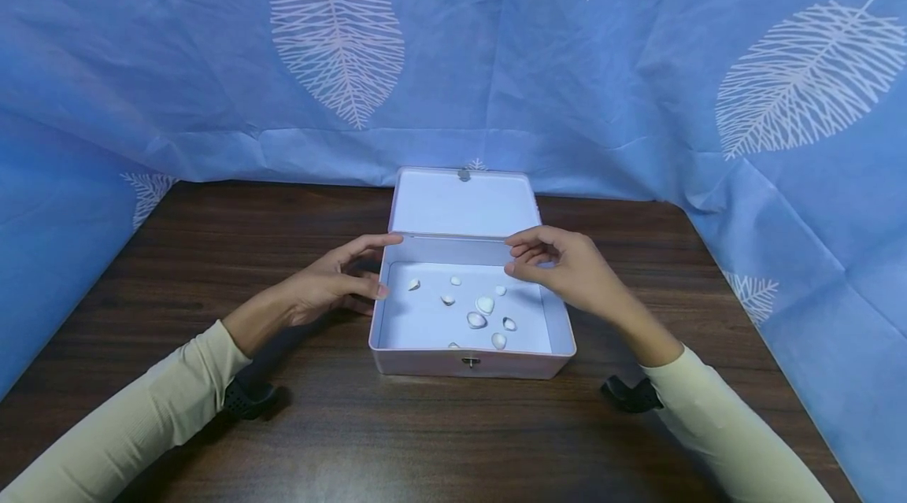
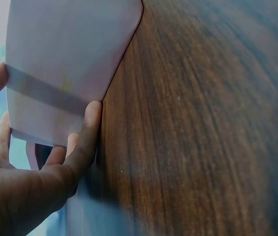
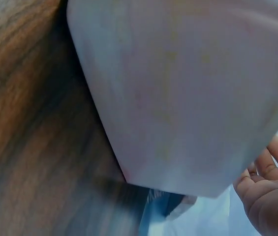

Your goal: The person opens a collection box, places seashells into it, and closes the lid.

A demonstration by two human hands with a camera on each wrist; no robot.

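Observation:
A pale metal box [image 1: 425, 363] stands on the table with its lid [image 1: 464, 208] tipped back. Several small white seashells [image 1: 485, 305] lie scattered over its floor. My left hand [image 1: 319, 282] rests against the box's left side, thumb at the rim and forefinger near the back corner. In the left wrist view, extended fingers touch the side wall [image 2: 55, 64]. Over the right rear of the box hovers my right hand [image 1: 570, 263], its fingers loosely bent and thumb apart from the forefinger. I see nothing held in it. The right wrist view shows that hand partly behind the box wall [image 3: 178, 98].
The box stands on a dark wood table [image 1: 453, 440]. Blue cloth [image 1: 496, 54] with white leaf prints hangs behind the table and down both sides. A small clasp [image 1: 471, 361] sits on the box's front wall, and black straps [image 1: 631, 394] are at the wrists.

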